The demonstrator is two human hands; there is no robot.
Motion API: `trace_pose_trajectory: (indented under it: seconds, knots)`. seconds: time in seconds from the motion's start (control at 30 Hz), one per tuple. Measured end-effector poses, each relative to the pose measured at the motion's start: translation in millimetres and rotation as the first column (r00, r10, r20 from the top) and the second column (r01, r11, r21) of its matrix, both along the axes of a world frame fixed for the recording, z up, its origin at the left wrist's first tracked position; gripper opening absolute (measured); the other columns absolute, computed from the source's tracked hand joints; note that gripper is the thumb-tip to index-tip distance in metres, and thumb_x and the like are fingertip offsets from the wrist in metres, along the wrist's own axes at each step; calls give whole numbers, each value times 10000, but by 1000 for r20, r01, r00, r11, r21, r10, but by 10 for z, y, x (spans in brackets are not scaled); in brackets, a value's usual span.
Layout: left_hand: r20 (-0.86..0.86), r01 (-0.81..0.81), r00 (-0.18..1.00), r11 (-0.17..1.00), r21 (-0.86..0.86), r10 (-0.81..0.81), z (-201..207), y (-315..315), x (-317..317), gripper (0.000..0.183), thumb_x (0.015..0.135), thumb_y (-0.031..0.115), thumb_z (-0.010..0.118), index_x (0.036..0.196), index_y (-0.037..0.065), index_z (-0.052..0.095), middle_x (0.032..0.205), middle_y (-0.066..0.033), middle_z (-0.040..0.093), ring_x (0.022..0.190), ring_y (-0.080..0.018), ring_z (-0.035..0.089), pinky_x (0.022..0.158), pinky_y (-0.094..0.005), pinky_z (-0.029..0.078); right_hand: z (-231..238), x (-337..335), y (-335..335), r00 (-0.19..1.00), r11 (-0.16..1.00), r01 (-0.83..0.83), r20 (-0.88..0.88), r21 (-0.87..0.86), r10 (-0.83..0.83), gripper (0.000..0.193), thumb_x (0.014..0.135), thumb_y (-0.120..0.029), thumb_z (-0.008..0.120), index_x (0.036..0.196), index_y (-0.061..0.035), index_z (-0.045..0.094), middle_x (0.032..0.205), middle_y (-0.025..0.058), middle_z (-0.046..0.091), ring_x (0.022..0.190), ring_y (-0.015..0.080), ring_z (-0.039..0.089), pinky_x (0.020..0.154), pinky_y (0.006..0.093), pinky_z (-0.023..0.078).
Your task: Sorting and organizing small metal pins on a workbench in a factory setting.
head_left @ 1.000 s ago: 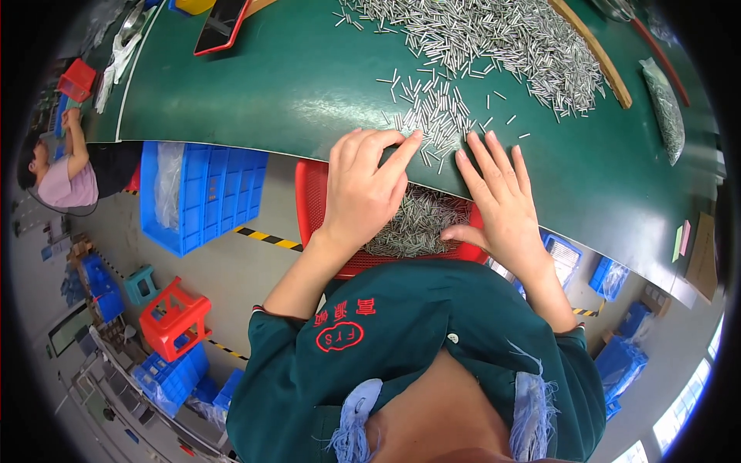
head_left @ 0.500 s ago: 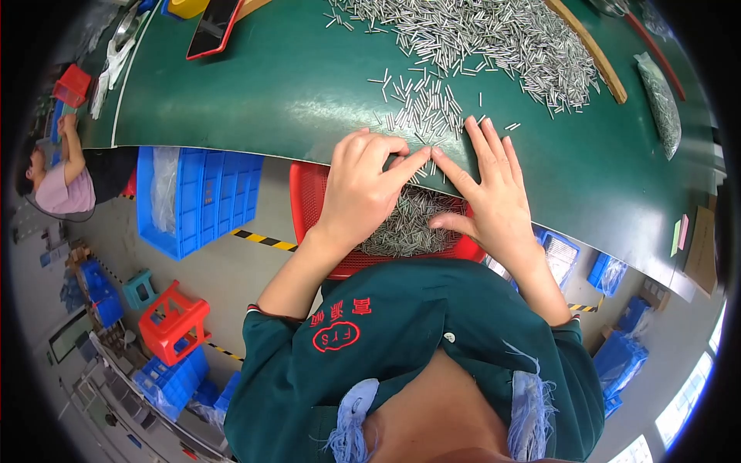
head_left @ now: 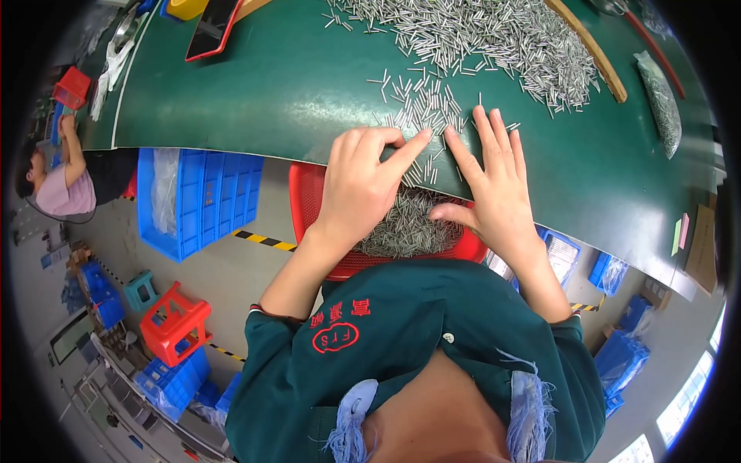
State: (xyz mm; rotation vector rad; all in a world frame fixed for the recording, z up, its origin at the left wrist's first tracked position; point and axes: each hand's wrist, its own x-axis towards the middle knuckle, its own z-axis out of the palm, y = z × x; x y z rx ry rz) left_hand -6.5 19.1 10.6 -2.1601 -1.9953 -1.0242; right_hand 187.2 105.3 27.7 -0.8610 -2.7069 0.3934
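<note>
Ok, L hand (head_left: pixel 361 177) half-curled, can't tell if holding pins (head_left: pixel 429 106); R hand (head_left: pixel 498 181) spread wide, empty; both over table (head_left: pixel 293 104) edge w/in reach of red basket (head_left: pixel 307 197).

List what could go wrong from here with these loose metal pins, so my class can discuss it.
1. Some of the small group of pins lie near the table edge; a stray one might miss the red basket below and land on the floor.
2. That group lies close to the larger pile, so a careless sweep could mix them.
</note>
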Motion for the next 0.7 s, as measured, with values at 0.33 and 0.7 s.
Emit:
trace_pose_trajectory:
  seconds: [0.33,0.7]
  knots:
    - [-25,39,999,999,-35,-40,-5,-117,-65,462,752,-8,681,1161,196,751,929,-10,548,878,-223,538,894,-427,505,18,18,50,995,995,-96,39,24,95,882,619,-624,746,1407,-270,568,1569,232,301,1463,428,274,1166,608,231]
    - [-49,-69,996,998,-9,68,11,-96,-164,450,730,-7,677,1141,162,749,928,-18,550,886,-227,544,924,-441,473,43,107,-20,999,1000,13,44,3,-13,997,561,-571,803,1414,-124,547,1572,218,316,1473,436,252,1167,625,203]
